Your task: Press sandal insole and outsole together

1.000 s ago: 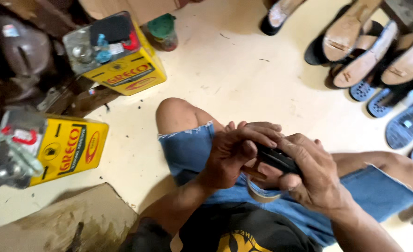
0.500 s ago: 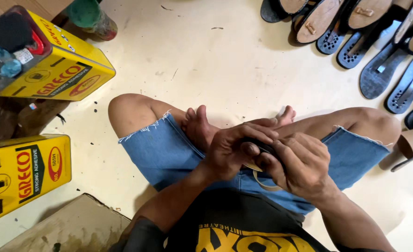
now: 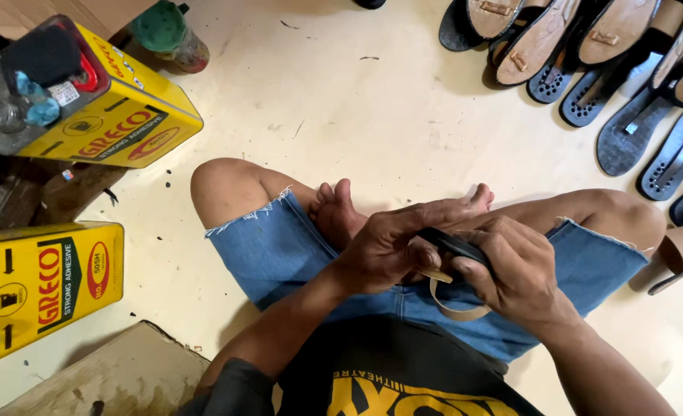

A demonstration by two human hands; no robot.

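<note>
Now working the tan strap (image 3: 455,308) into the black sandal sole (image 3: 451,245) above the lap, left hand (image 3: 388,246) clamped over the sole, right hand (image 3: 520,270) gripping its end; next, probably threading the strap.

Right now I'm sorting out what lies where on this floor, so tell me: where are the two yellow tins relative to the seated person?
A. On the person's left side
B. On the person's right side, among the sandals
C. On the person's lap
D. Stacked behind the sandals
A: both yellow tins sit on the floor at the left of the view, while the sandals lie at the upper right.
</note>
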